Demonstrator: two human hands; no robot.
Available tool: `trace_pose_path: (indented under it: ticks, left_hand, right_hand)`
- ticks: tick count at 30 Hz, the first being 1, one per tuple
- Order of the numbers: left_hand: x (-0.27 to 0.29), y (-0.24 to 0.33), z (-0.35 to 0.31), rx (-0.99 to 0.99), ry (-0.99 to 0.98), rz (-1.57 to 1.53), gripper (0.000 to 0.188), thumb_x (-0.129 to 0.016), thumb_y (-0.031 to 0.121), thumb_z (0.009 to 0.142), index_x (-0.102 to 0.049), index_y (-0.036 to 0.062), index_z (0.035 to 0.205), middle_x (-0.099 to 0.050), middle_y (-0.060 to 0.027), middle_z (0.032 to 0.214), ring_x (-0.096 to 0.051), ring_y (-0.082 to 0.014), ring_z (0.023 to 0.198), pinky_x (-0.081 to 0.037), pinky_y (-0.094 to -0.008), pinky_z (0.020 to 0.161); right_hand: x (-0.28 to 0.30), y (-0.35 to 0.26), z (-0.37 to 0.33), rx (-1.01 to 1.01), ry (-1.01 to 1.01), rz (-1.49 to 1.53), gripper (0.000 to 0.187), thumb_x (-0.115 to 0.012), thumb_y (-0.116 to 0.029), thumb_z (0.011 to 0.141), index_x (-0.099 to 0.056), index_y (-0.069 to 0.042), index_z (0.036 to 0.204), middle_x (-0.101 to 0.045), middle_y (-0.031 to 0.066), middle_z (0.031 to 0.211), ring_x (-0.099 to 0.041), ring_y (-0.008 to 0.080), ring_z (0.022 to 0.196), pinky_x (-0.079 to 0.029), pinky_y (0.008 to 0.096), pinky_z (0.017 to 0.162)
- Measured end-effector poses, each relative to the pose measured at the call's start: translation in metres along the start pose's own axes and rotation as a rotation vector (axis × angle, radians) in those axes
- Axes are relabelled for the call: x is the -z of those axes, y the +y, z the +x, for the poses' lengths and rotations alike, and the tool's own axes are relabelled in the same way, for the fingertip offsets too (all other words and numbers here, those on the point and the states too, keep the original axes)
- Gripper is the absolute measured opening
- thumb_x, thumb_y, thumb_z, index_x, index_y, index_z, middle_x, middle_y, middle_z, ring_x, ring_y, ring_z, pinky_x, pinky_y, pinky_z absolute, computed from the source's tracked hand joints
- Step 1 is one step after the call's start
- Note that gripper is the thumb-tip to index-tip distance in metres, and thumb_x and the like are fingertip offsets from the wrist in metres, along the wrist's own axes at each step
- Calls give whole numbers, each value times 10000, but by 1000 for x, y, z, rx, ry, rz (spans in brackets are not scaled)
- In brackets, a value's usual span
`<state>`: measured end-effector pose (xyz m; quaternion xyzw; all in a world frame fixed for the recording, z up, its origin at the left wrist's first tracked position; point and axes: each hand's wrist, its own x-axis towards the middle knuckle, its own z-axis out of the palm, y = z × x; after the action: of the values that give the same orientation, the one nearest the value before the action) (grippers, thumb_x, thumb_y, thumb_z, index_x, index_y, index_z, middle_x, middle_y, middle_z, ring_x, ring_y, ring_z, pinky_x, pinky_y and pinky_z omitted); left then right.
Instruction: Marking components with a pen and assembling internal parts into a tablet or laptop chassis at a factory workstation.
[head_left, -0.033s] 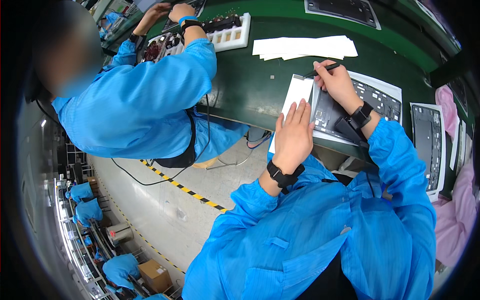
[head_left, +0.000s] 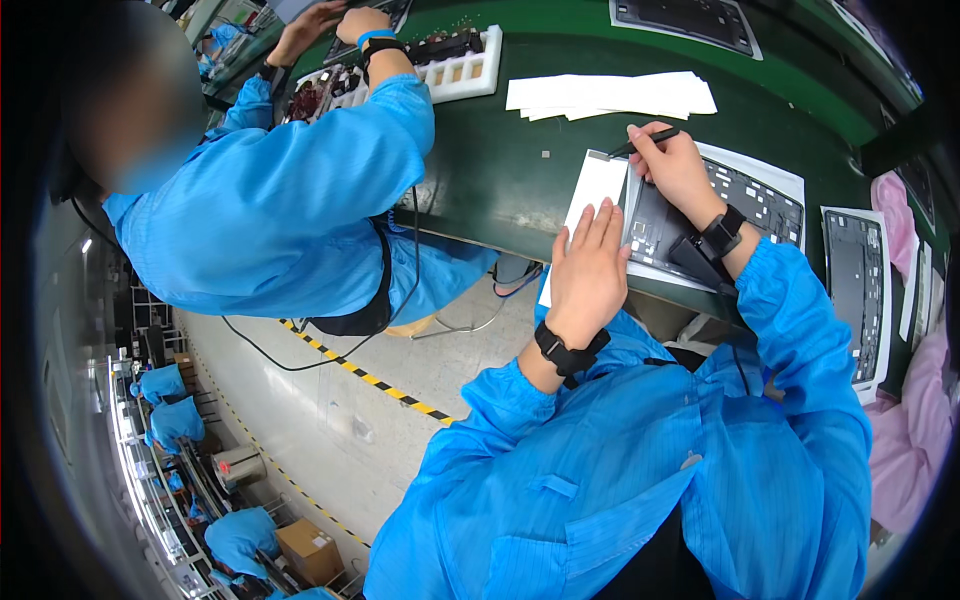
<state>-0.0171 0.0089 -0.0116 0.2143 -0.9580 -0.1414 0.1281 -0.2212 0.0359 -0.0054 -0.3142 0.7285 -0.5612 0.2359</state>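
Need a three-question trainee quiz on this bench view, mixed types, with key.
1. Which of the wearer's hands holds the slim black tool?

2. True or false: the left hand is lifted clear of the long white strip.

3. What lies on the green bench just beyond the strip's far end?
A) a coffee mug
B) loose white sheets
C) a pair of scissors

Key:
1. The right hand.
2. False; its fingers lie on the strip.
3. B.
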Motion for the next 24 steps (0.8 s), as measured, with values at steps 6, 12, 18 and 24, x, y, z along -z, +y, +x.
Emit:
trace_pose_path:
  ticks: [6,12,18,24]
  left_hand:
    - [-3,-3,0,7,20,-10,475,-490,222,986,-468,35,1422,-441,-107,1505,-397,-292,1399,-315,-513,1112]
    - [0,-2,-1,17,1,-10,473,-480,229,991,-468,34,1422,-436,-108,1508,-394,-291,1401,-315,-513,1112]
    - [-5,7,4,28,-17,-38,467,-483,226,990,-472,47,1421,-446,-108,1503,-397,-291,1400,-321,-509,1107]
    - [10,-9,28,93,-48,-75,439,-511,229,977,-508,22,1364,-445,-174,1488,-384,-347,1399,-343,-551,1088]
  right_hand:
    - [-2,0,2,2,-4,-48,327,-597,-321,989,-657,-1,951,-660,43,700,-594,81,588,-461,230,529]
    - [-6,1,0,40,7,10,275,-598,-238,972,-658,30,955,-685,84,717,-639,121,598,-495,268,562]
    - [28,-1,-3,82,123,256,192,-603,-150,961,-668,30,982,-686,97,753,-643,111,621,-487,225,533]
    - [178,-7,-52,197,209,3,229,-622,-209,974,-682,11,998,-677,63,756,-599,70,607,-439,194,523]
